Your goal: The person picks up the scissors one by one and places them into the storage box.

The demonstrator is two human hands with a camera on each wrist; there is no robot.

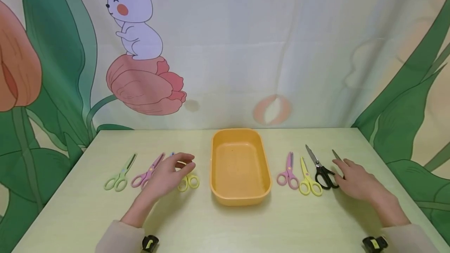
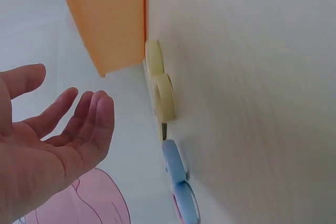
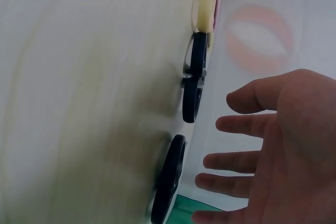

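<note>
My left hand (image 1: 170,173) hovers over the left group of scissors, fingers loosely bent and holding nothing. Below it lie yellow scissors (image 2: 166,98) and blue scissors (image 2: 174,161); in the head view the hand covers most of the blue pair. Purple scissors (image 1: 153,168) lie partly behind that hand. Over on the right, my right hand (image 1: 358,180) is held above a pair of black-handled scissors (image 3: 169,174), its fingers spread and empty. Only the blade of that pair shows past the fingers in the head view. Just left of it rest other black scissors (image 1: 317,163).
An orange tray (image 1: 240,201) stands mid-table between the two groups. Green scissors (image 1: 122,175) lie at the far left. Pink scissors (image 1: 289,169) and another yellow pair (image 1: 307,177) lie right of the tray. A printed curtain (image 1: 225,50) hangs behind the table.
</note>
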